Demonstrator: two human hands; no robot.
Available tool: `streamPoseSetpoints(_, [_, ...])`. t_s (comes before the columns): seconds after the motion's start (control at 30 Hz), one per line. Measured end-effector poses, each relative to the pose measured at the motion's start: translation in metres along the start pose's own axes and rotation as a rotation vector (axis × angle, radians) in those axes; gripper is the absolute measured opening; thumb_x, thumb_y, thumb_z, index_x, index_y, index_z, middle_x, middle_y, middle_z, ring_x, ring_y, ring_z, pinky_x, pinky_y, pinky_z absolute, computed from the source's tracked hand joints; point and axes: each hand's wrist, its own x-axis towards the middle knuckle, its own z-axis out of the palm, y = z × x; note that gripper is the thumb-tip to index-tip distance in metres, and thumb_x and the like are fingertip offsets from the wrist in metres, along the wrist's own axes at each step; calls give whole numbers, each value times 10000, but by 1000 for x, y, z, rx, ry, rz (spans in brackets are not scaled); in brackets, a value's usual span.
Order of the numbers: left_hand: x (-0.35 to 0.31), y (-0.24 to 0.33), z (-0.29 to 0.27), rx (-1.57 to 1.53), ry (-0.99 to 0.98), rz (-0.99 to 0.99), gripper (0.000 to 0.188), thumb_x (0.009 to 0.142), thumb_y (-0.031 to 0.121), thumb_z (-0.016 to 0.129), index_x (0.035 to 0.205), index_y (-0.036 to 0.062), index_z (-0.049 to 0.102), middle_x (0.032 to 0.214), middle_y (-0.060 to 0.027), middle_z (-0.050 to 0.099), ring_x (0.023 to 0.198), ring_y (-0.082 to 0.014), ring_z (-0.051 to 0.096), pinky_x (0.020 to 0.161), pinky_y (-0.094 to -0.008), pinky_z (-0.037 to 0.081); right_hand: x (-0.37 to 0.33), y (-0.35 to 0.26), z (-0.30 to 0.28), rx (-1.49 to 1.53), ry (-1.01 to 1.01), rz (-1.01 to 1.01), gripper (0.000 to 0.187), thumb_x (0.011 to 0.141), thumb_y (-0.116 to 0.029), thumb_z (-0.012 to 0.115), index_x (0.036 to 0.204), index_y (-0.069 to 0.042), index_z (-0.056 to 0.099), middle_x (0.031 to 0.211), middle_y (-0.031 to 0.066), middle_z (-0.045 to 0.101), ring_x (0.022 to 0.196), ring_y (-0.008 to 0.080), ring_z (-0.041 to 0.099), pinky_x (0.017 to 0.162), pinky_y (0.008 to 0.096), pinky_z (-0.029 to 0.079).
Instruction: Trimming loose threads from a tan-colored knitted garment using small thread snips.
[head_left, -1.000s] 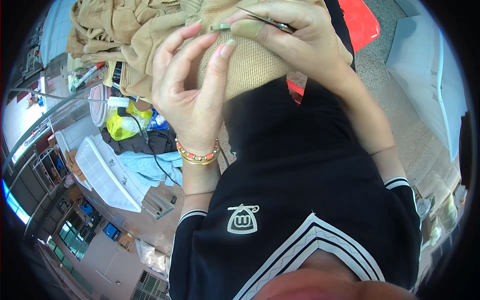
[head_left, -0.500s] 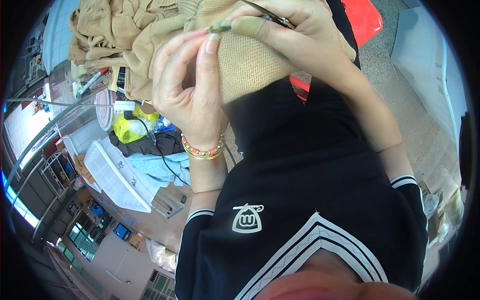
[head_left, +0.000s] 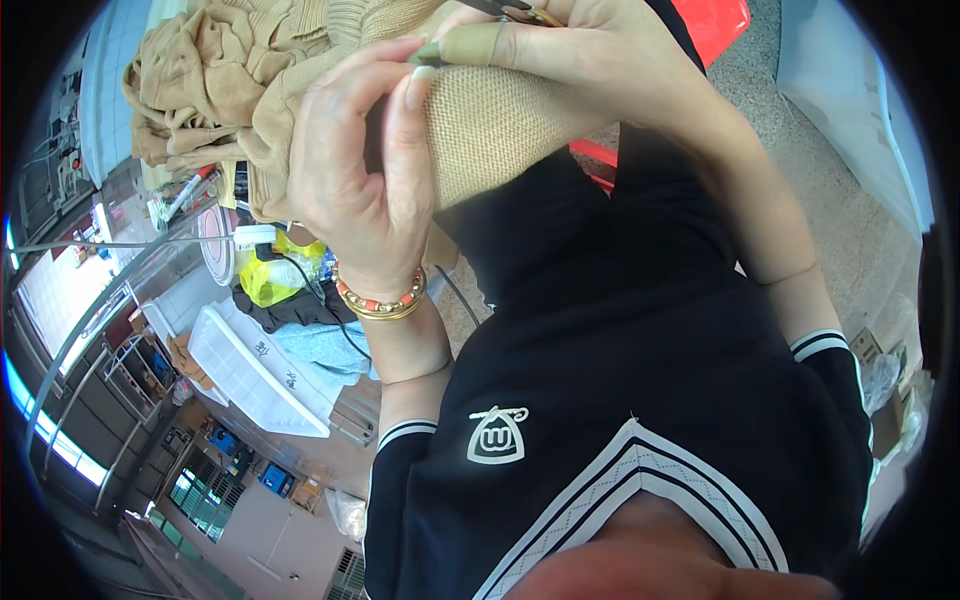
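Observation:
A tan knitted garment is stretched between my two hands at the top of the view. My left hand, with bracelets at its wrist, is closed on the garment's edge, thumb against fingers. My right hand is closed too, its fingertips meeting the left's at the fabric. An olive-coloured cover wraps its thumb. Small dark scissors stick out of the right hand, their grip partly hidden and cut off by the top edge.
More tan knitwear lies heaped at the far left. Below it are a white plug on a cable, a yellow bag, light blue cloth and a white bin. A red stool and a pale container stand right.
Both hands and the garment have shifted slightly left and up in the picture; the background has moved as well. The grip on the fabric and the scissors is the same.

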Motion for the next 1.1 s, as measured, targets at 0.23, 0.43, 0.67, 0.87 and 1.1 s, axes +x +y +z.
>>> streamPoseSetpoints(0.23, [-4,-1,9,-126,134,-77,35,935,6,652,960,-18,656,980,-115,725,833,-150,676,741,-251,524,-9,-30,-5,-387,92,-176,284,871,-183,753,1052,9,646,973,61,616,775,120,569,692,280,474])
streamPoseSetpoints(0.43, [-6,1,10,-189,137,-132,70,971,20,621,1011,-36,625,1010,-114,718,841,-107,661,742,-221,524,-14,-34,-15,-515,68,-370,259,867,-95,712,1099,-11,634,1118,120,635,947,258,634,773,322,512])
streamPoseSetpoints(0.67, [-3,2,11,-289,150,-172,92,990,25,595,1049,-45,590,1045,-127,702,853,-96,649,771,-209,518,0,7,-19,-624,80,-803,298,838,-91,727,1124,-44,659,1151,132,647,1031,307,629,839,350,518])
streamPoseSetpoints(0.87, [-4,-1,9,-252,129,-160,84,996,24,585,1050,-40,590,1031,-108,696,857,-88,639,753,-205,510,0,-5,-23,-790,33,-800,302,871,-152,708,1156,-59,680,986,103,652,1003,295,615,838,364,503])
streamPoseSetpoints(1.1, [1,0,8,-210,125,-167,79,992,34,601,1033,-33,613,936,-73,706,783,-71,637,703,-196,504,2,3,-22,-596,31,-796,294,872,-158,706,1153,-72,702,852,85,605,872,278,621,708,350,511])
